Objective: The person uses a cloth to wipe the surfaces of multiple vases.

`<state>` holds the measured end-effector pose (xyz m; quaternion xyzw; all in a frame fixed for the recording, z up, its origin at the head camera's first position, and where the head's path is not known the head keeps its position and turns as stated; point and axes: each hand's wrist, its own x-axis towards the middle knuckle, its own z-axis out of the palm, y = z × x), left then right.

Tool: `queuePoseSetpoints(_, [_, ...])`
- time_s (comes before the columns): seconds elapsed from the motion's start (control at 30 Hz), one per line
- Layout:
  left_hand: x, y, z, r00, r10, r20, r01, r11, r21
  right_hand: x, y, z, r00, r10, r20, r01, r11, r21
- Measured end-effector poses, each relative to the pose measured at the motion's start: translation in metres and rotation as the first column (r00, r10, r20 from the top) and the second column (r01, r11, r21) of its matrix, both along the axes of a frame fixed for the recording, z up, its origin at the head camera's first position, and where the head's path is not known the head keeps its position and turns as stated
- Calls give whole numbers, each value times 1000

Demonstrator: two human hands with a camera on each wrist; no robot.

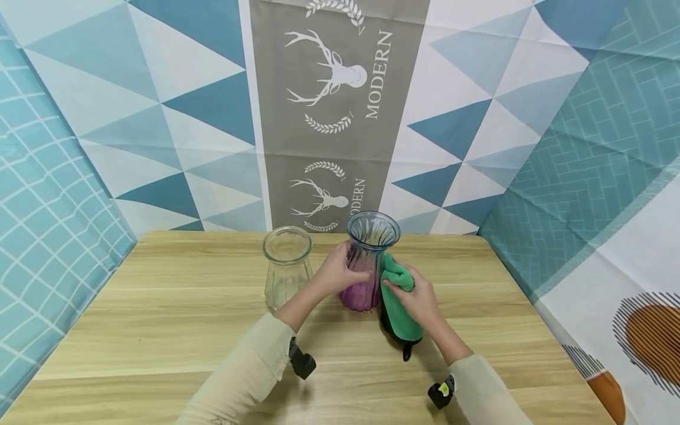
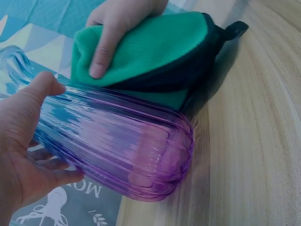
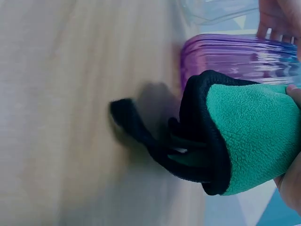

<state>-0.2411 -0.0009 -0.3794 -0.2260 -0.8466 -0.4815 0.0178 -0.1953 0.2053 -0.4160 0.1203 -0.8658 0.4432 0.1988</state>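
Note:
A ribbed glass vase, blue at its flared rim and purple at its base, stands close to upright near the back of the table. My left hand grips it round the side, the thumb across the glass in the left wrist view. In my right hand is a folded green cloth with black edging and a black hanging loop. Its folded upper end lies against the right side of the vase. Part of the right hand is outside the right wrist view.
A clear glass vase stands just left of the coloured one, partly behind my left forearm. The wooden table ends at a patterned wall sheet behind the vases. Each wrist bears a black camera.

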Motion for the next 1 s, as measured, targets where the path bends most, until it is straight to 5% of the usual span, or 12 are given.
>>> queuePoseSetpoints(0.43, [0,0,0,1000,5,-2,-5,1000,-6,-4,-6,36,992,-31,-122,28,999,-21])
queuePoseSetpoints(1.0, [-1,1,1,1000,-1,-4,1,1000,-11,-5,-2,6,1000,11,-26,-10,1000,15])
